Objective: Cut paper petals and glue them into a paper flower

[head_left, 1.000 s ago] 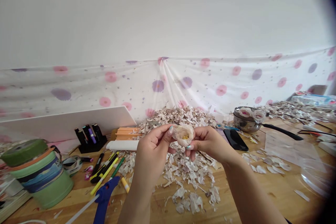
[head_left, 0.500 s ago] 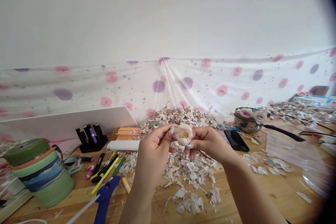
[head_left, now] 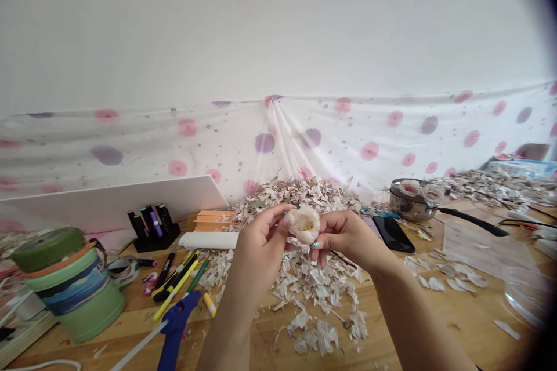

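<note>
A cream-white handmade flower [head_left: 304,226] with a yellowish centre is held up over the table, its cup facing me. My left hand [head_left: 267,235] pinches its left edge between thumb and fingers. From the other side, my right hand [head_left: 337,235] grips the lower right of the flower, thumb in front. Parts of the fingers behind the petals are hidden. Below and behind both hands spreads a heap of loose pale petals [head_left: 311,284].
Left stand a green jar [head_left: 82,290], a blue glue gun [head_left: 176,324], several markers [head_left: 176,290] and a black pen holder [head_left: 154,237]. At right are a black phone [head_left: 393,234], a metal pan [head_left: 411,207] bearing two finished-looking flowers [head_left: 410,188], and a clear plastic sheet [head_left: 483,249].
The flower has turned slightly in my fingers, and its rim looks rounder. Both hands stay in nearly the same place; the view has shifted a little.
</note>
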A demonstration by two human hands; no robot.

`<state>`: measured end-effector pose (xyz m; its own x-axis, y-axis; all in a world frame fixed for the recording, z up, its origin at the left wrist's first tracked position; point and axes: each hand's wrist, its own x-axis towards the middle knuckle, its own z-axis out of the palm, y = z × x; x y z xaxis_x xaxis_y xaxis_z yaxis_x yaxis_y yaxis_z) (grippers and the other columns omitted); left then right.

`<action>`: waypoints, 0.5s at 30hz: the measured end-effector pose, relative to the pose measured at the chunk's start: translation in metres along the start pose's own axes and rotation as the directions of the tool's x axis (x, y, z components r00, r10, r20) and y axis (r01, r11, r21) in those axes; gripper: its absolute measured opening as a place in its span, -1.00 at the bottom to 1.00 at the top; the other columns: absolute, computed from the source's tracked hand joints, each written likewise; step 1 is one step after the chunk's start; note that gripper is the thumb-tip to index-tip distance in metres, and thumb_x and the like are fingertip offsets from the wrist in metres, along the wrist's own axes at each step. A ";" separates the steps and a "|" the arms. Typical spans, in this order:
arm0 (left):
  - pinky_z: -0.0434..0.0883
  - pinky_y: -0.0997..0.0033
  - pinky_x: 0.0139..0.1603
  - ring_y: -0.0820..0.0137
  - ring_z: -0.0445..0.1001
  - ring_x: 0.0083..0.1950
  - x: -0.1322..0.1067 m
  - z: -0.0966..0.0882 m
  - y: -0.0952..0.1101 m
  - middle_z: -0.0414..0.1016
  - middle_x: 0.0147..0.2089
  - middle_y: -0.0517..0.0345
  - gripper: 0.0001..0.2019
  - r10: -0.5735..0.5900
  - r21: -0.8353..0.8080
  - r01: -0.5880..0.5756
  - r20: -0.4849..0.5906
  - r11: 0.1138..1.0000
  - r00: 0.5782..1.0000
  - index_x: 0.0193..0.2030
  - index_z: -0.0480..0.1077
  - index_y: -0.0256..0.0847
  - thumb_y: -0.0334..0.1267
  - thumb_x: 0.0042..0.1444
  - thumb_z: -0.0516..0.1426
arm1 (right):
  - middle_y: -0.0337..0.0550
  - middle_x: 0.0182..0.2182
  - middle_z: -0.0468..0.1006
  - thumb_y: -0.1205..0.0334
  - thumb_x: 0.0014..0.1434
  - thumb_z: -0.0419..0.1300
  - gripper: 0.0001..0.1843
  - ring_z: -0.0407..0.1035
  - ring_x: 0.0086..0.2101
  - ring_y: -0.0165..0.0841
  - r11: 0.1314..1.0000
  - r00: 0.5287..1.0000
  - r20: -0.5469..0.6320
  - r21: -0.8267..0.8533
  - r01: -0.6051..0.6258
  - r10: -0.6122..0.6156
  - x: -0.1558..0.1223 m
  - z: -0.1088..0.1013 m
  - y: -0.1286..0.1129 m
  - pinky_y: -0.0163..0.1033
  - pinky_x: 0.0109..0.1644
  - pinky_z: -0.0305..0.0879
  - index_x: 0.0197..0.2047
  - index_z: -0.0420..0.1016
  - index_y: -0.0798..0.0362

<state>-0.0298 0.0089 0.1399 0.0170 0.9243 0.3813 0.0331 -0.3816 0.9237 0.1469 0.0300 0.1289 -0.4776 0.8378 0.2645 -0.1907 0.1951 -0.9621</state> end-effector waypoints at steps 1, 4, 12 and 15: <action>0.48 0.56 -0.40 0.40 0.54 -0.30 0.000 0.000 0.000 0.60 -0.19 0.05 -0.70 -0.011 -0.008 0.011 0.017 1.000 1.000 -0.06 0.49 -0.22 -0.14 0.11 0.18 | -0.20 -0.59 0.62 0.18 -0.13 0.50 -0.76 0.44 -0.64 -0.46 1.000 1.000 0.007 0.000 -0.002 0.002 0.000 0.000 0.000 -0.41 -0.55 0.38 -0.54 0.55 0.11; 0.49 0.51 -0.36 0.36 0.55 -0.25 0.002 0.000 -0.001 0.61 -0.17 0.04 -0.72 -0.034 -0.027 0.036 0.062 0.999 0.997 -0.09 0.49 -0.23 -0.20 0.06 0.21 | -0.20 -0.58 0.62 0.14 -0.13 0.49 -0.76 0.45 -0.63 -0.46 1.000 0.999 0.042 -0.002 -0.007 0.007 0.002 -0.001 0.002 -0.39 -0.53 0.41 -0.49 0.60 0.10; 0.50 0.48 -0.38 0.32 0.56 -0.22 0.015 -0.025 -0.010 0.61 -0.16 0.00 -0.69 0.004 0.015 -0.003 -0.070 1.000 0.998 -0.09 0.50 -0.26 -0.22 0.02 0.22 | -0.19 -0.56 0.62 0.12 -0.12 0.48 -0.78 0.45 -0.57 -0.43 0.995 0.997 0.068 -0.097 -0.037 0.044 0.001 -0.011 0.003 -0.36 -0.45 0.40 -0.48 0.62 0.07; 0.49 0.46 -0.41 0.31 0.57 -0.26 0.020 -0.046 -0.010 0.62 -0.19 0.02 -0.70 0.023 0.036 -0.015 -0.220 0.999 0.975 -0.12 0.51 -0.28 -0.26 -0.04 0.24 | -0.21 -0.56 0.61 0.16 -0.11 0.46 -0.83 0.46 -0.52 -0.39 0.968 0.996 0.064 -0.248 -0.050 0.068 -0.001 -0.021 0.003 -0.35 -0.40 0.35 -0.48 0.62 0.06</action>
<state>-0.0760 0.0312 0.1398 -0.2024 0.8935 0.4009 0.0687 -0.3954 0.9159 0.1646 0.0400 0.1242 -0.5432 0.8150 0.2019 0.0520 0.2727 -0.9607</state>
